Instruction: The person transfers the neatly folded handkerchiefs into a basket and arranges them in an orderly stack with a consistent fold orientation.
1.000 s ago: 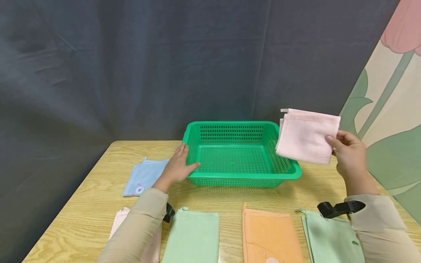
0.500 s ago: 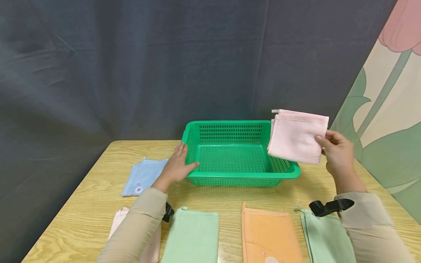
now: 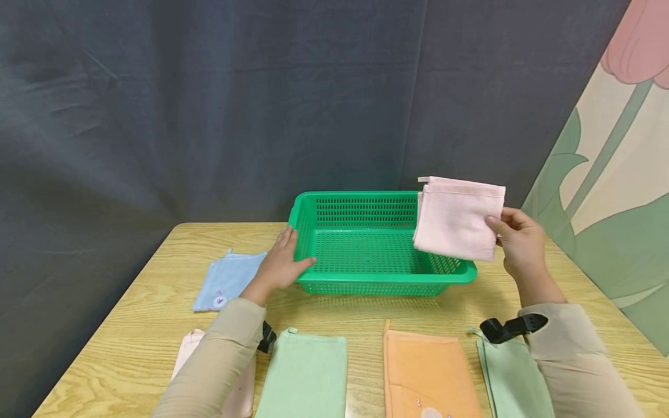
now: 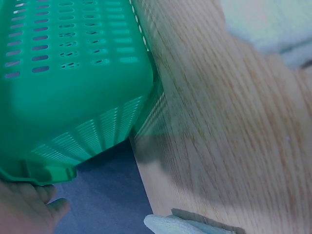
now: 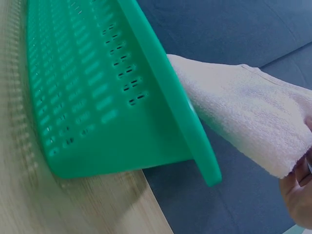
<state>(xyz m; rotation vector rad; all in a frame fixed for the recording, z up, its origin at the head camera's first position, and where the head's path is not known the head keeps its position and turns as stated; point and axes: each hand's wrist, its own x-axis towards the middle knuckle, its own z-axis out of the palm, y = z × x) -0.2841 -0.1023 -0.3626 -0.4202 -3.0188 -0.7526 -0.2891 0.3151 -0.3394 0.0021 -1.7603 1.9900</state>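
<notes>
My right hand (image 3: 522, 241) pinches a folded pale pink washcloth (image 3: 460, 217) by its right edge, thumb in front. The cloth hangs over the right side of a green plastic basket (image 3: 387, 278), overlapping its rim in the head view. In the right wrist view the cloth (image 5: 248, 107) reaches past the basket rim (image 5: 183, 117). My left hand (image 3: 282, 261) rests on the basket's left front corner, fingers straight along the rim and thumb pointing inward. Its fingers (image 4: 34, 192) lie at the rim in the left wrist view. No cloth shows inside the basket.
On the wooden table (image 3: 130, 342) lie a folded blue cloth (image 3: 232, 278), a pink cloth (image 3: 243, 389) partly under my left forearm, a green cloth (image 3: 305, 371), an orange cloth (image 3: 431, 371) and another green cloth (image 3: 514, 371). A dark curtain (image 3: 235, 104) hangs behind.
My right hand has moved left with the pink washcloth, from beside the basket's right end to over its right side. The left hand stays on the rim.
</notes>
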